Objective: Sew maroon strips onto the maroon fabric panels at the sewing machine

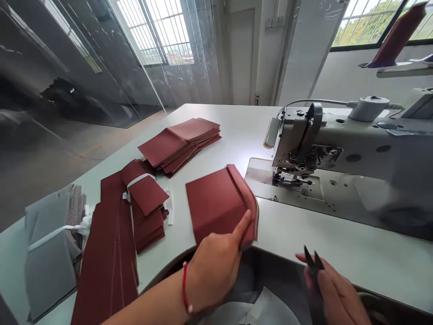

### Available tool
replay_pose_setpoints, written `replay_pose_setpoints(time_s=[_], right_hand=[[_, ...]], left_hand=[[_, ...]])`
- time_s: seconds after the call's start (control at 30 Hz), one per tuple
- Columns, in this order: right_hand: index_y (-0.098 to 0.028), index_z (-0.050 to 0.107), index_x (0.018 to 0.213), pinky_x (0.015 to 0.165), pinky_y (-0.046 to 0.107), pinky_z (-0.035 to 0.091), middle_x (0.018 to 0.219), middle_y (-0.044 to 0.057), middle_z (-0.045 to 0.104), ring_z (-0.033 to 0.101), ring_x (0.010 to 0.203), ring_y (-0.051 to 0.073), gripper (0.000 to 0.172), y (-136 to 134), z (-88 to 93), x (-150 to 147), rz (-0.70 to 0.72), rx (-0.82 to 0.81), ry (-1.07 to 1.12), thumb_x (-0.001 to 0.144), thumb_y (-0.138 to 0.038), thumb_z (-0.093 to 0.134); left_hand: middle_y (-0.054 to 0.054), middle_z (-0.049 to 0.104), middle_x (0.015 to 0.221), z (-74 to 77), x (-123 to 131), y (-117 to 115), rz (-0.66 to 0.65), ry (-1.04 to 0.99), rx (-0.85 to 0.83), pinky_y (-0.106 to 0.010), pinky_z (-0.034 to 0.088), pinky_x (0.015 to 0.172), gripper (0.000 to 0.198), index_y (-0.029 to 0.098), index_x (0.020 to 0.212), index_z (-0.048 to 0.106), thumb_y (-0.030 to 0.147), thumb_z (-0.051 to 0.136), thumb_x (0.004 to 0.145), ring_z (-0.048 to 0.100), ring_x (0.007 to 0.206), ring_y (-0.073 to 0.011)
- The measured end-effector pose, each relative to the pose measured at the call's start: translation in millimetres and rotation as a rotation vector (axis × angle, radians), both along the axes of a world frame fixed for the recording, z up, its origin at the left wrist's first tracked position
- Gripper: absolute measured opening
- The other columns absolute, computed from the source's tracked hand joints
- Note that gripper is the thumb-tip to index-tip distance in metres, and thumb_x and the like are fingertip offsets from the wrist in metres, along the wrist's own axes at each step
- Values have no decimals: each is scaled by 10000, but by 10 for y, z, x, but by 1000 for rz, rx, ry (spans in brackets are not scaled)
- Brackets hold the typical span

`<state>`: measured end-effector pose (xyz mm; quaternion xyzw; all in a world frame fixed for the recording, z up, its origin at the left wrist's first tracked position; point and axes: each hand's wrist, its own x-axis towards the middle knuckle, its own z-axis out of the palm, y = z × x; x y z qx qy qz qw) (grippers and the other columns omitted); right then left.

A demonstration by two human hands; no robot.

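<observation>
My left hand [219,262], with a red cord on its wrist, grips the near right corner of a dark red leather-like piece [216,198]. Its index finger lies on top along a folded, rounded edge, while the thumb is hidden. The piece rests on the white table at the table's near edge, left of the sewing machine. In my right hand [334,289] is a pair of dark thread snips [314,266], blades pointing up and slightly apart. That hand is low at the right, apart from the red piece.
A sewing machine [338,144] stands at the right on the white table [237,122]. Red panels [182,140] are stacked at the back left. Strap-tied red pieces [145,194], long red strips [108,253] and a grey bundle [50,253] lie at the left. A thread cone [397,38] stands above.
</observation>
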<state>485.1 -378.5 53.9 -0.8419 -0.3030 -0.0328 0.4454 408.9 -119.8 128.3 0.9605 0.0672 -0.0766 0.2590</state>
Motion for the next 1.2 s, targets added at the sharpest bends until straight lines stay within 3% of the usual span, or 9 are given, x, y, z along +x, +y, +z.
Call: replay_pose_setpoints(time_s=[0.1, 0.2, 0.33, 0.5, 0.77, 0.87, 1.03, 1.1, 1.2], right_hand=[[-228, 584, 1125, 579, 240, 554, 906, 56, 673, 681, 756, 197, 297, 403, 183, -15, 62, 80, -46, 1021, -337, 328], [-223, 557, 1054, 533, 239, 500, 816, 33, 624, 619, 638, 168, 252, 634, 413, 57, 52, 75, -178, 1012, -357, 346], [-199, 522, 966, 448, 232, 389, 693, -8, 542, 494, 481, 127, 193, 856, 670, 151, 80, 51, -367, 989, -373, 441], [-180, 523, 933, 471, 230, 360, 695, -4, 548, 496, 505, 121, 177, 1101, 869, 245, 119, 68, -531, 988, -338, 464], [-194, 530, 817, 488, 232, 365, 645, -12, 555, 512, 520, 122, 223, 1304, 923, 386, 238, 138, -445, 993, -291, 432], [-201, 512, 799, 475, 213, 355, 599, -38, 505, 477, 492, 106, 226, 1221, 947, 366, 265, 165, -390, 997, -277, 434], [-195, 515, 893, 443, 236, 337, 648, -33, 528, 473, 461, 116, 224, 971, 1024, 207, 194, -21, -523, 1001, -371, 429], [-204, 504, 851, 404, 251, 286, 638, -29, 527, 458, 426, 124, 282, 910, 1065, 145, 97, -124, -606, 1012, -400, 381], [-219, 451, 732, 371, 268, 183, 573, -32, 479, 412, 373, 128, 376, 864, 1111, 101, -23, -263, -687, 1027, -405, 308]], left_hand=[[-53, 683, 845, 395, 206, 134, 228, -129, -621, -295, 521, 638, 485, 192, 1398, 470, 311, 398, 933, 630, 689, -183], [-74, 672, 919, 547, 249, 193, 346, -171, -967, -281, 507, 618, 456, 167, 1322, 519, 363, 460, 914, 611, 704, -171], [-50, 643, 879, 438, 171, 133, 284, -161, -895, -299, 510, 697, 362, 166, 1221, 570, 345, 467, 924, 596, 763, -176], [-29, 617, 841, 345, 129, 70, 177, -202, -710, -313, 485, 799, 322, 186, 1218, 570, 324, 435, 960, 574, 900, -203], [-23, 581, 827, 383, 81, 130, 51, -153, -871, -262, 464, 669, 297, 159, 1161, 567, 285, 448, 919, 520, 706, -140], [-5, 581, 754, 488, 38, 183, 9, -116, -651, -253, 450, 623, 319, 181, 1190, 574, 278, 408, 935, 508, 637, -134], [-82, 680, 773, 666, 39, 63, -43, -3, 194, -371, 503, 646, 657, 96, 1518, 229, 153, 387, 884, 634, 678, -251], [-116, 687, 752, 662, 85, -65, -28, 95, 491, -392, 514, 586, 775, 64, 1537, 118, 86, 408, 818, 662, 662, -295], [-119, 677, 714, 599, 161, -215, 9, 137, 711, -350, 514, 513, 780, 95, 1535, 159, 44, 404, 796, 676, 620, -287]])
